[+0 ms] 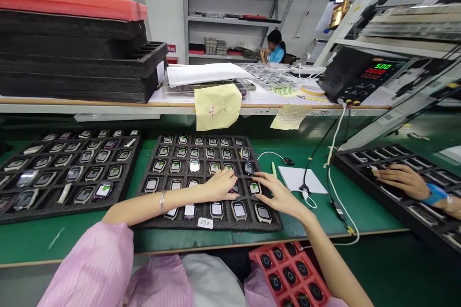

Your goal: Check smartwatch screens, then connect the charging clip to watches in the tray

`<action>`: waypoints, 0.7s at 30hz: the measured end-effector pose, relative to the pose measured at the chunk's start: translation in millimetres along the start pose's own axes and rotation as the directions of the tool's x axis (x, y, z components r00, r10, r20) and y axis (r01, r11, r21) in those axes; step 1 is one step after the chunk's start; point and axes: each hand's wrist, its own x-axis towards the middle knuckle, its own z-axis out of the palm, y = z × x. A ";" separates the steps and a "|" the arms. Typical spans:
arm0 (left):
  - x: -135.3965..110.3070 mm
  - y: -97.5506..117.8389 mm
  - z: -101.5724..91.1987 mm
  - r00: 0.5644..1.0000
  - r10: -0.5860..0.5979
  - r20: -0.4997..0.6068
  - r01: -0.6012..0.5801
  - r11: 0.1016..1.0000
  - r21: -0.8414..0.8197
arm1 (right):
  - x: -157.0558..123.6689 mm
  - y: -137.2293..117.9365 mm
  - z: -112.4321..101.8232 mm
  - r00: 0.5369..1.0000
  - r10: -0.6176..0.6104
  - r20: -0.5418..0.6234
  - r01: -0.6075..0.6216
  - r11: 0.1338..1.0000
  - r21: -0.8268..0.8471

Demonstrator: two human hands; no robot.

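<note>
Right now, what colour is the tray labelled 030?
The tray is dark grey, nearly black; the head view, the only one here, shows it clearly.

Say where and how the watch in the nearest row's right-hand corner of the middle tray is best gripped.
Probably by its two opposite side edges, coming from above: the watch lies screen up in a compartment of the foam tray, whose walls hinder a sideways approach. Edge contact should spare the screen.

Looks rough, matt on the central foam tray (239, 225) — shines like metal on the bangles (163, 203), left of centre.
</note>
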 end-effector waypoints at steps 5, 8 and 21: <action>-21.2 6.1 -13.0 0.998 -0.009 0.056 0.006 0.998 0.069 | 9.1 -7.2 -3.3 0.999 -0.041 -0.034 0.040 0.999 -0.031; -41.4 2.6 -34.3 0.991 -0.105 0.079 0.094 0.987 0.128 | 29.4 -23.4 1.7 0.989 -0.148 -0.026 0.146 0.988 -0.054; -98.0 -48.9 -28.7 0.930 -0.288 0.231 0.189 0.909 0.372 | 87.3 -81.7 55.9 0.882 -0.313 0.351 0.455 0.759 -0.466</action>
